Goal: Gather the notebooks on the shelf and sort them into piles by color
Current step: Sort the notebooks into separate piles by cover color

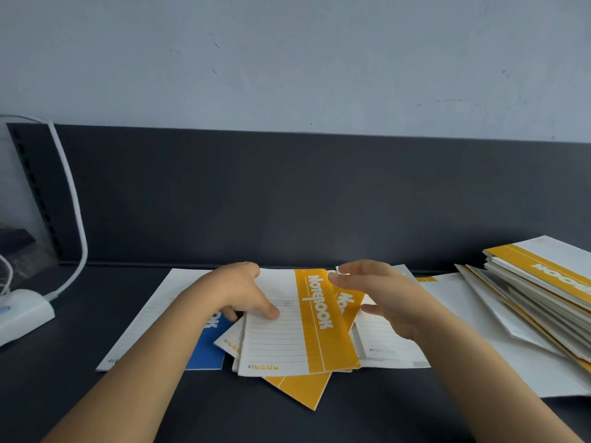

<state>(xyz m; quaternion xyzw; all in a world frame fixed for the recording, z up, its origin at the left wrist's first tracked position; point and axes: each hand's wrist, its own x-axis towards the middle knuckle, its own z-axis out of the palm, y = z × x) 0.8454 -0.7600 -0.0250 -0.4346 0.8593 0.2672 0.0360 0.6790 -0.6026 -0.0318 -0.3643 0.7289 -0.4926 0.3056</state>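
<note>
A loose heap of yellow-and-white notebooks (297, 334) lies in the middle of the dark shelf (287, 420). My left hand (238, 290) grips the left edge of the top yellow notebook, thumb pressed on its white cover. My right hand (380, 290) hovers over the heap's right side with relaxed fingers, its fingertips at the yellow band. A blue-and-white notebook (206, 350) lies to the left, partly under my left forearm. At the right stands a slanted stack of yellow notebooks (543, 289).
A white lamp base (22, 311) with a bent white neck (72, 193) stands at the far left. A dark back panel (287, 193) rises behind the shelf. More white-covered notebooks (479, 340) spread under the right stack.
</note>
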